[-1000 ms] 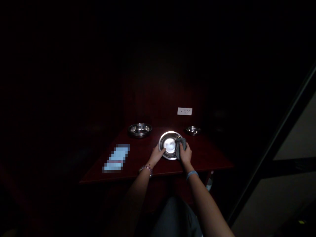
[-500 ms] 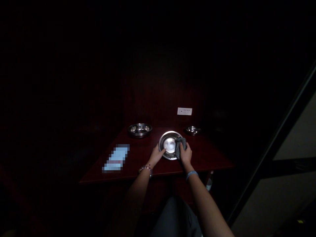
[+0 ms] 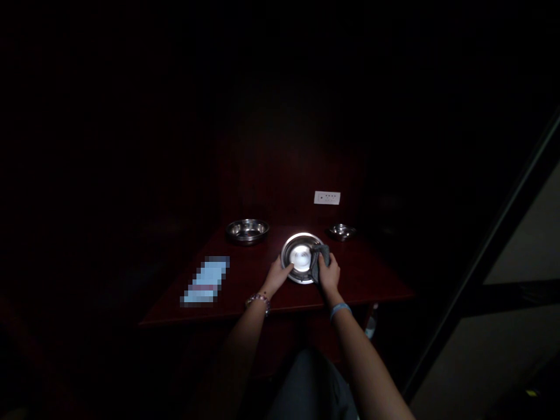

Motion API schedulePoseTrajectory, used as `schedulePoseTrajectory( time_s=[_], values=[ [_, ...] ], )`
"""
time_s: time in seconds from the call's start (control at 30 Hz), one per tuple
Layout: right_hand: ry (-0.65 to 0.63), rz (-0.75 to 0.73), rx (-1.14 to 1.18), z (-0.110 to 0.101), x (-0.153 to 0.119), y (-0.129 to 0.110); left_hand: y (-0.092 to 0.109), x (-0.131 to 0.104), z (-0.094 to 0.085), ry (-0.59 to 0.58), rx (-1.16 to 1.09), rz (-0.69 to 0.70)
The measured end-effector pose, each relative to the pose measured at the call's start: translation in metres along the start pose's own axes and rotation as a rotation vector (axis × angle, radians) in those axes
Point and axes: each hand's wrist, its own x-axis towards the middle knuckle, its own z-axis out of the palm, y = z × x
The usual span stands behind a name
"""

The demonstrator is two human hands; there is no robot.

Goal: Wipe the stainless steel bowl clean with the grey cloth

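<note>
A shiny metal bowl (image 3: 301, 258) is held tilted toward me over the front part of the table. My left hand (image 3: 277, 275) grips its left rim, thumb on the inside and fingers hidden behind. On the right side, my right hand (image 3: 330, 273) clasps a dark grey cloth (image 3: 318, 261) folded over the bowl's rim, with the thumb pressing the cloth from inside. The fingers behind the bowl do not show.
A wider metal dish (image 3: 247, 231) stands at the back left of the dark red table (image 3: 249, 294), a smaller metal bowl (image 3: 342, 232) at the back right. A blurred-out bright object (image 3: 206, 281) lies left. The wall bears a white socket (image 3: 327, 198); a bottle (image 3: 371, 324) stands below the table's right side.
</note>
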Motion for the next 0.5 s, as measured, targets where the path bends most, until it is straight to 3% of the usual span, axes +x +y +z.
schedulePoseTrajectory(
  time_s=[0.5],
  values=[
    [0.011, -0.028, 0.016, -0.0003, -0.0006, -0.0002, 0.0025, -0.0014, 0.0, 0.016, -0.058, 0.008]
  ],
)
